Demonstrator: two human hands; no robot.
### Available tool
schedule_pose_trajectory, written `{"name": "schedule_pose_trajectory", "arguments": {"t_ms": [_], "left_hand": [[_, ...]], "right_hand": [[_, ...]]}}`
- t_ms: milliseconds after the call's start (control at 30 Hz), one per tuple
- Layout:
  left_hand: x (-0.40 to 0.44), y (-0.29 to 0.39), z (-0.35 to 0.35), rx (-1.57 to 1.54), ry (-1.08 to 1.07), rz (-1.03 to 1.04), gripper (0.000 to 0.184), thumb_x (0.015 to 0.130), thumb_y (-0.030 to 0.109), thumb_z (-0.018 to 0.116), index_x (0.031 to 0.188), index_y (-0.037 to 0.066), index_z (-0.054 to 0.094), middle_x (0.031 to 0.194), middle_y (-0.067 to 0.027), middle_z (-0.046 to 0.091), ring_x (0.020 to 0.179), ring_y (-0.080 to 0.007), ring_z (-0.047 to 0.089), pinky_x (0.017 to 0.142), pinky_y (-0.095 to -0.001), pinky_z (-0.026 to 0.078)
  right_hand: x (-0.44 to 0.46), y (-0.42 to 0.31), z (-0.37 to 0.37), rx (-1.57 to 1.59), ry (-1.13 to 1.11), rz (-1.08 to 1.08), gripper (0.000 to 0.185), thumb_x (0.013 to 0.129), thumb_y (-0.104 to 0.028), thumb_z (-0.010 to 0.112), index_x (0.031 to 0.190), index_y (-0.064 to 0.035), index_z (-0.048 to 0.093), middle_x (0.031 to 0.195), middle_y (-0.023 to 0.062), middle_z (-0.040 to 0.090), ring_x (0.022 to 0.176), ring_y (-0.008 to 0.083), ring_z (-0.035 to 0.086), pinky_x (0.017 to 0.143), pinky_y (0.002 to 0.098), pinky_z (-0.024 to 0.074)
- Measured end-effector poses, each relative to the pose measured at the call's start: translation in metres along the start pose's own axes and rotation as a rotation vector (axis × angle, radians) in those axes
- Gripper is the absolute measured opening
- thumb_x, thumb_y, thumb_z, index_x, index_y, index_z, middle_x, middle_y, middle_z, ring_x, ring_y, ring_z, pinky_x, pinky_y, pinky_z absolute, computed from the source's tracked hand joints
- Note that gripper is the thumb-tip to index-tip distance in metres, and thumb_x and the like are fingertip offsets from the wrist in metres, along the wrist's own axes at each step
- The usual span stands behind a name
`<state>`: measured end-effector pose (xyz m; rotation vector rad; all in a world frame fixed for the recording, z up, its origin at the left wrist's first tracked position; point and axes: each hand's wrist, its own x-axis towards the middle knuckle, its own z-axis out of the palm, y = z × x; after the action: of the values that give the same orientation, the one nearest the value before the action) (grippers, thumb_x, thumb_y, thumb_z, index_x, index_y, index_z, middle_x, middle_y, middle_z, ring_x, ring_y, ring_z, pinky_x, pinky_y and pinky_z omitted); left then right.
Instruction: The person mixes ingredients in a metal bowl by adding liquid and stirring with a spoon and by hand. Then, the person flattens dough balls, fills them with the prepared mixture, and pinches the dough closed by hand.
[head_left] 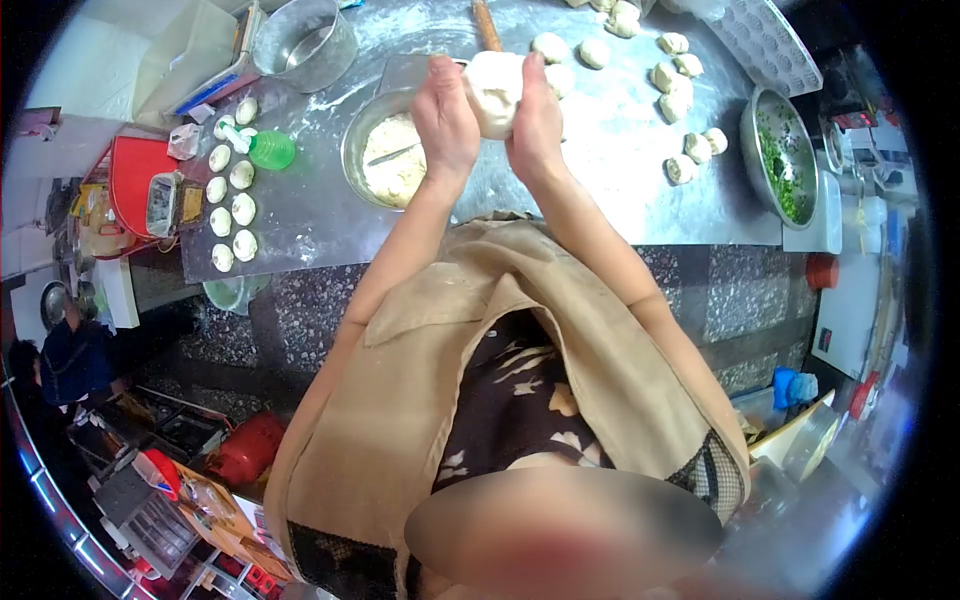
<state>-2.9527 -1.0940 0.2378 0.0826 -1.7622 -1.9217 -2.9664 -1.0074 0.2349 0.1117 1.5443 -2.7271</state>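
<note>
A large ball of white dough (494, 95) is held up between my two hands over the floured metal table (330, 225). My left hand (445, 118) presses its left side, and my right hand (536, 112) presses its right side. Left of my left hand, a round metal bowl (348, 160) holds a pale filling with a utensil in it. Beyond the dough lies a wooden rolling pin (486, 24). Small dough pieces (594, 53) are scattered to the right of my hands.
Shaped buns (243, 209) stand in two columns at the left, beside a green spray bottle (270, 149). A metal pot (305, 45) is at the back left. At the right edge is a bowl with chopped greens (755, 140). A person (75, 355) is at the far left.
</note>
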Motion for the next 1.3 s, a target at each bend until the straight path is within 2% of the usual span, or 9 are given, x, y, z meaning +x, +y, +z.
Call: {"name": "schedule_pose_trajectory", "arguments": {"t_ms": [167, 300, 467, 533, 633, 667, 767, 1100, 1300], "left_hand": [[0.007, 0.011, 0.001, 0.265, -0.202, 0.043, 0.052, 0.095, 0.046, 0.033, 0.082, 0.0, 0.054, 0.072, -0.0108, 0.057, 0.068, -0.0159, 0.052, 0.064, -0.0297, 0.043], [0.013, -0.004, 0.006, -0.308, -0.104, -0.341, 0.051, 0.096, 0.043, 0.033, 0.08, 0.002, 0.057, 0.074, -0.0055, 0.059, 0.065, -0.0128, 0.053, 0.061, -0.03, 0.044], [0.013, 0.007, 0.0, -0.409, -0.043, -0.497, 0.044, 0.095, 0.039, 0.038, 0.085, 0.002, 0.059, 0.081, -0.0073, 0.064, 0.069, -0.0154, 0.061, 0.06, -0.0302, 0.047], [0.011, 0.014, -0.005, 0.461, -0.044, 0.036, 0.033, 0.094, 0.032, 0.045, 0.092, 0.003, 0.059, 0.08, -0.0081, 0.065, 0.07, -0.0158, 0.063, 0.06, -0.0287, 0.048], [0.004, 0.014, -0.002, 0.482, -0.335, 0.412, 0.036, 0.095, 0.033, 0.042, 0.1, 0.002, 0.06, 0.077, -0.0072, 0.064, 0.065, -0.0116, 0.059, 0.057, -0.0257, 0.047], [-0.007, 0.019, -0.001, 0.041, -0.298, 0.05, 0.035, 0.096, 0.032, 0.04, 0.103, 0.003, 0.059, 0.073, -0.0048, 0.063, 0.061, -0.0087, 0.054, 0.056, -0.0247, 0.045], [0.008, 0.035, -0.019, -0.036, 0.068, 0.052, 0.028, 0.094, 0.027, 0.045, 0.102, 0.004, 0.059, 0.078, -0.0069, 0.062, 0.067, -0.0177, 0.058, 0.063, -0.0286, 0.047], [0.015, -0.01, -0.015, 0.297, -0.408, -0.112, 0.041, 0.093, 0.036, 0.048, 0.089, -0.002, 0.063, 0.093, -0.005, 0.061, 0.08, -0.0163, 0.057, 0.073, -0.0288, 0.046], [0.012, -0.002, -0.005, -0.407, -0.214, -0.466, 0.052, 0.094, 0.046, 0.041, 0.108, -0.002, 0.055, 0.098, -0.0088, 0.061, 0.083, -0.0118, 0.059, 0.07, -0.0244, 0.048]], "right_hand": [[0.003, -0.012, -0.01, -0.633, -0.065, -0.39, 0.046, 0.097, -0.037, 0.035, 0.084, -0.0008, 0.06, 0.077, 0.0035, 0.061, 0.069, 0.0109, 0.054, 0.064, 0.0267, 0.0447], [0.008, -0.004, -0.008, -0.288, -0.202, -0.188, 0.042, 0.097, -0.035, 0.037, 0.084, -0.0004, 0.058, 0.079, 0.0015, 0.06, 0.07, 0.009, 0.052, 0.064, 0.0246, 0.043], [0.018, 0.011, -0.02, -0.302, -0.064, -0.064, 0.049, 0.096, -0.041, 0.033, 0.096, 0.0008, 0.059, 0.088, 0.0085, 0.062, 0.078, 0.0136, 0.055, 0.069, 0.0282, 0.0454], [0.005, -0.006, -0.022, 0.043, -0.073, 0.208, 0.059, 0.094, -0.05, 0.028, 0.115, 0.0011, 0.05, 0.106, 0.0125, 0.058, 0.091, 0.0194, 0.056, 0.079, 0.0353, 0.0455], [-0.006, -0.024, -0.011, 0.443, -0.253, 0.372, 0.069, 0.091, -0.057, 0.025, 0.123, 0.002, 0.041, 0.112, 0.0136, 0.055, 0.095, 0.0239, 0.057, 0.084, 0.0396, 0.0455], [0.003, -0.013, -0.026, 0.561, -0.359, 0.398, 0.078, 0.089, -0.06, 0.027, 0.131, 0.0053, 0.033, 0.12, 0.0169, 0.052, 0.106, 0.0284, 0.055, 0.092, 0.0416, 0.0445], [-0.002, -0.031, -0.018, 0.456, -0.33, 0.39, 0.077, 0.089, -0.06, 0.027, 0.13, 0.0051, 0.034, 0.122, 0.0183, 0.051, 0.111, 0.0295, 0.053, 0.094, 0.0435, 0.044], [-0.001, -0.012, -0.03, -0.136, -0.195, 0.192, 0.03, 0.089, -0.022, 0.056, 0.107, 0.0026, 0.054, 0.092, 0.0049, 0.062, 0.079, 0.0109, 0.059, 0.067, 0.0261, 0.0488], [0.007, -0.012, -0.033, 0.17, -0.216, 0.317, 0.029, 0.088, -0.021, 0.057, 0.105, 0.0026, 0.056, 0.092, 0.0046, 0.062, 0.08, 0.0109, 0.059, 0.069, 0.025, 0.0481]]}}
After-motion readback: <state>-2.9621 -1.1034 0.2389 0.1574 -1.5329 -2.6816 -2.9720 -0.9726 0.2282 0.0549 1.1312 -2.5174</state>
